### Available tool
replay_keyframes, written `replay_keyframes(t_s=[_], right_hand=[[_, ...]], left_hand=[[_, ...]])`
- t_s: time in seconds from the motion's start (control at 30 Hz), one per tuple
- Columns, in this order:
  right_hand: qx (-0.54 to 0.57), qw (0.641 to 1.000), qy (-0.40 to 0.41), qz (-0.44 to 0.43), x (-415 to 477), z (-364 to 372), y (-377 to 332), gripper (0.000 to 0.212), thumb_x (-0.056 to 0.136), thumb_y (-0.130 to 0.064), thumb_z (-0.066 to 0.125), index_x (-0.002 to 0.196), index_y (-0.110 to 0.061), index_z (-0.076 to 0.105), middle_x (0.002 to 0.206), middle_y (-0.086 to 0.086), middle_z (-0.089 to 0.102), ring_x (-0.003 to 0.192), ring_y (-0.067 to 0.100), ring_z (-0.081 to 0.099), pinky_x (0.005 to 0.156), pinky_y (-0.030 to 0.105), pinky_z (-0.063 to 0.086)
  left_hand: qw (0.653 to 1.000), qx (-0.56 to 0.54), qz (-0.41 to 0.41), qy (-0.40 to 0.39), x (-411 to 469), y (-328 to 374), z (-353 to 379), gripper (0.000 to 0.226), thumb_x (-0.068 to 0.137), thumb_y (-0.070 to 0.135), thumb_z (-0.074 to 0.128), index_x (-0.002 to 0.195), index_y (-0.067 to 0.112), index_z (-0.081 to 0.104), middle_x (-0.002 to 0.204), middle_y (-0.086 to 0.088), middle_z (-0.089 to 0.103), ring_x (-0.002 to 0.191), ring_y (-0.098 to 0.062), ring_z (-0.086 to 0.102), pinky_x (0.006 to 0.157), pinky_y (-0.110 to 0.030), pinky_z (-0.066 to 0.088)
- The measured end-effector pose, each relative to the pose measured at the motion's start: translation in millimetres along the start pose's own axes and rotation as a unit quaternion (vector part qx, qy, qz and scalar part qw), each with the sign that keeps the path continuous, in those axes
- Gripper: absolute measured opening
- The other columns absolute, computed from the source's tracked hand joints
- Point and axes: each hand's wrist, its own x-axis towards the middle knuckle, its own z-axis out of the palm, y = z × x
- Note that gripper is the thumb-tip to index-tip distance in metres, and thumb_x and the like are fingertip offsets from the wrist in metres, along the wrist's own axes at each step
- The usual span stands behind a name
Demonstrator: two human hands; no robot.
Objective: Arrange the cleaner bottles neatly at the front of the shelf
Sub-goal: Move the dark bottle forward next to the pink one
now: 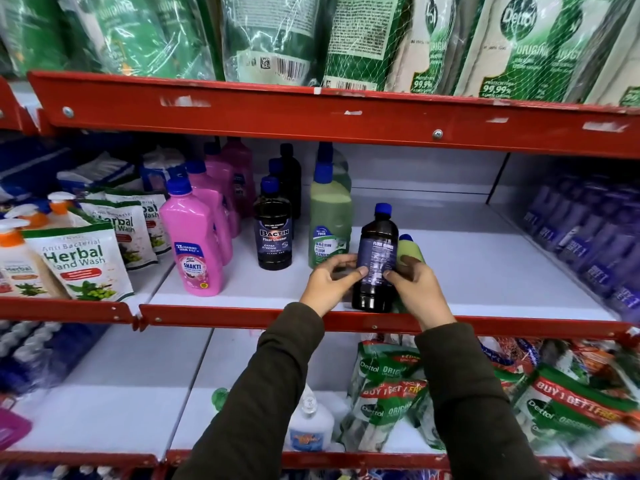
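Upright, dark bottle [375, 258] (label turned away) gripped between both hands, left [330, 284], right [417, 289], at shelf [502, 271] front

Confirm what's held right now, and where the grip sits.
Both hands, left hand and right hand, hold the dark bottle upright at the shelf front. The grip is on its labelled mid-body, one hand each side.

The dark bottle [273, 233] reads "Bactin Floor Cleaner", the pink bottle [194, 251] "Shakti", the pouch [78, 265] "Herbal Hand Wash".
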Motion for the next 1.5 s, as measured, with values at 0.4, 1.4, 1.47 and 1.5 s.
replay_keyframes(t_s=[0.4, 1.4, 1.47, 1.5], right_hand=[[0.119, 0.984, -0.010, -0.134, -38.9, 67.2, -20.8, 0.046, 0.087, -0.007, 0.073, 0.130, -0.008, 0.059, 0.123, 0.003, 0.069, 0.106, 0.005, 0.067, 0.086, 0.014, 0.054], [0.086, 0.986, -0.093, -0.109, -39.6, 161.3, -22.0, 0.051, 0.076, -0.009, 0.082, 0.118, -0.017, 0.055, 0.122, 0.003, 0.067, 0.116, 0.017, 0.067, 0.099, 0.029, 0.055], [0.104, 0.982, -0.116, -0.102, -37.4, 162.0, -22.1, 0.043, 0.081, -0.003, 0.077, 0.112, -0.019, 0.051, 0.123, 0.008, 0.066, 0.118, 0.022, 0.066, 0.102, 0.032, 0.054], [0.104, 0.981, -0.130, -0.102, -35.9, 161.2, -22.0, 0.042, 0.083, -0.002, 0.076, 0.112, -0.019, 0.051, 0.124, 0.009, 0.066, 0.119, 0.023, 0.065, 0.103, 0.031, 0.053]], left_hand=[[0.989, -0.044, 0.095, 0.101, -39.3, -4.3, -67.3, 0.038, 0.091, 0.005, 0.064, 0.125, 0.021, 0.059, 0.113, 0.008, 0.070, 0.098, 0.012, 0.066, 0.085, -0.007, 0.049], [0.997, -0.028, 0.055, 0.042, -42.0, -6.6, -128.6, 0.062, 0.099, 0.002, 0.045, 0.153, 0.023, 0.024, 0.141, 0.013, 0.038, 0.124, 0.005, 0.041, 0.088, 0.004, 0.037], [0.997, -0.048, 0.050, 0.042, -41.6, -6.4, -127.8, 0.058, 0.101, 0.004, 0.041, 0.152, 0.025, 0.024, 0.141, 0.012, 0.040, 0.123, 0.006, 0.044, 0.089, 0.001, 0.040], [0.995, -0.060, 0.049, 0.057, -42.2, -6.0, -128.3, 0.052, 0.102, 0.006, 0.039, 0.148, 0.028, 0.028, 0.138, 0.013, 0.043, 0.119, 0.010, 0.045, 0.088, 0.000, 0.040]])
